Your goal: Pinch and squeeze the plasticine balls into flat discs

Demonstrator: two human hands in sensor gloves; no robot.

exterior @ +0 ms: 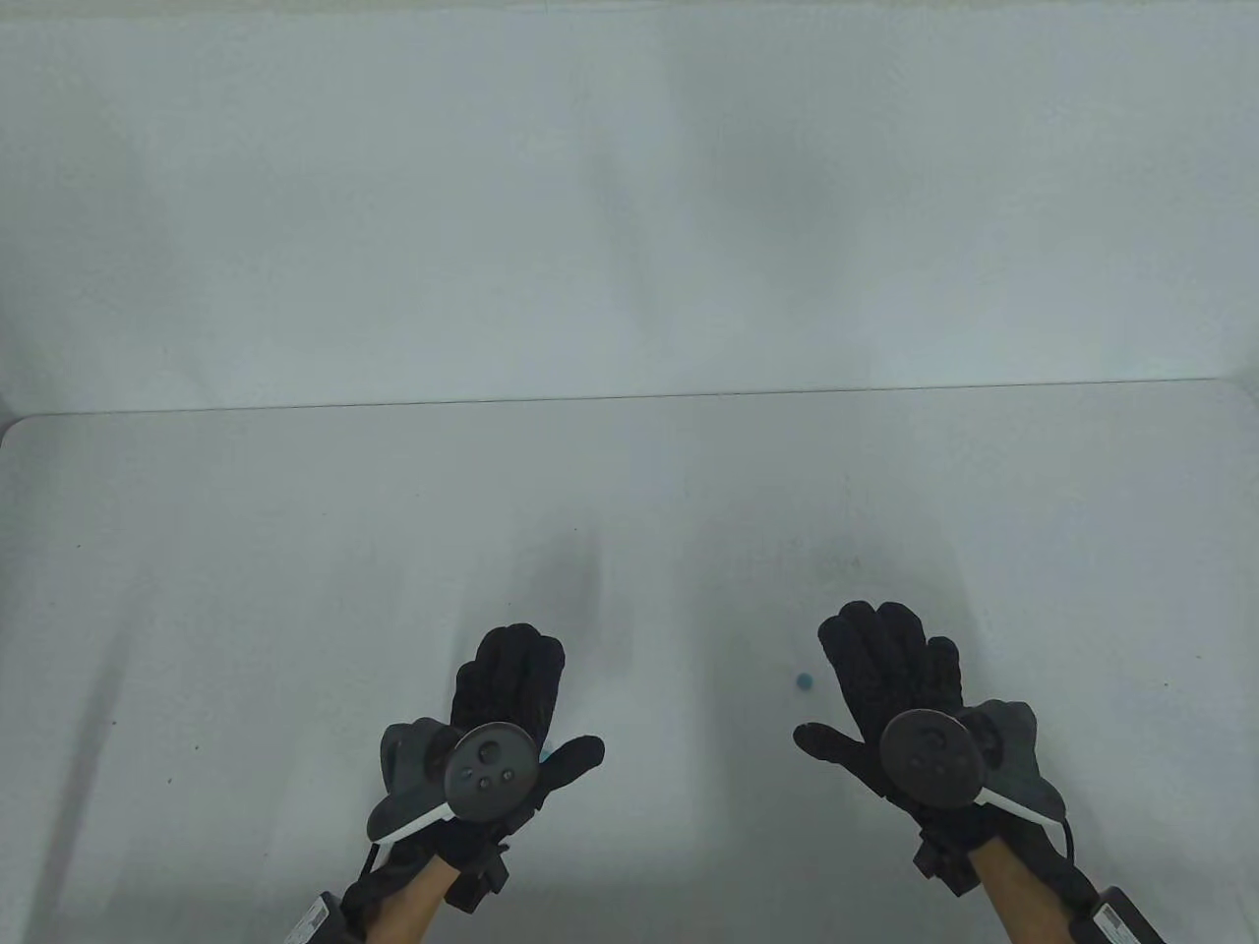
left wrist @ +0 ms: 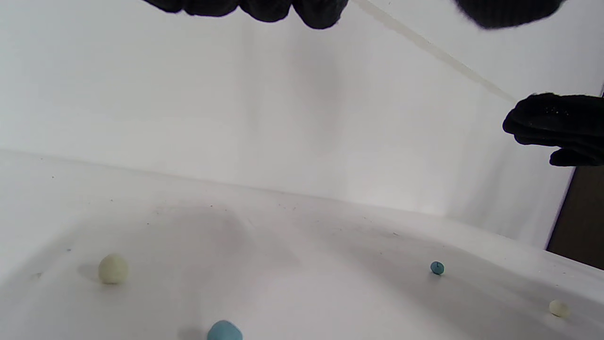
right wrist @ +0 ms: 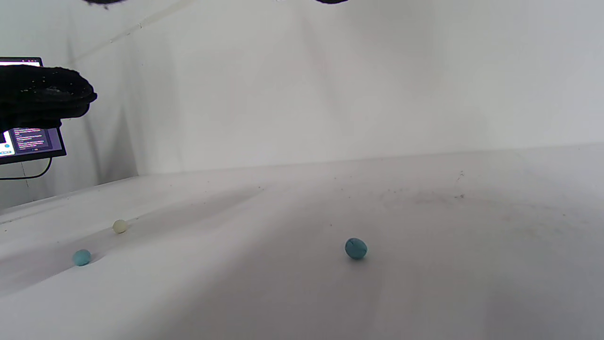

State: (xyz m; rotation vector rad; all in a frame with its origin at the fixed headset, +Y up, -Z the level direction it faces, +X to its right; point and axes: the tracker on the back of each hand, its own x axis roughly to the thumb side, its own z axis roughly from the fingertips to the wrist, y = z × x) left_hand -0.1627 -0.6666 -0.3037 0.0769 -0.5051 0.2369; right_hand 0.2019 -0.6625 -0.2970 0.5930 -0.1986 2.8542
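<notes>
My left hand (exterior: 536, 693) and right hand (exterior: 848, 678) hover palm down over the near part of the white table (exterior: 629, 511), fingers spread, holding nothing. A small dark blue plasticine ball (exterior: 805, 680) lies on the table just left of the right hand; it also shows in the right wrist view (right wrist: 356, 248) and the left wrist view (left wrist: 437, 267). A light blue ball (left wrist: 224, 330) and a cream ball (left wrist: 113, 268) lie under the left hand; the light blue one peeks out by the thumb (exterior: 544, 755). Another cream ball (left wrist: 559, 308) lies farther right.
A white wall (exterior: 629, 197) rises behind the table's far edge. A monitor (right wrist: 28, 141) stands off to the left side in the right wrist view. The left hand's fingertips (left wrist: 264, 9) hang in at the top of its wrist view.
</notes>
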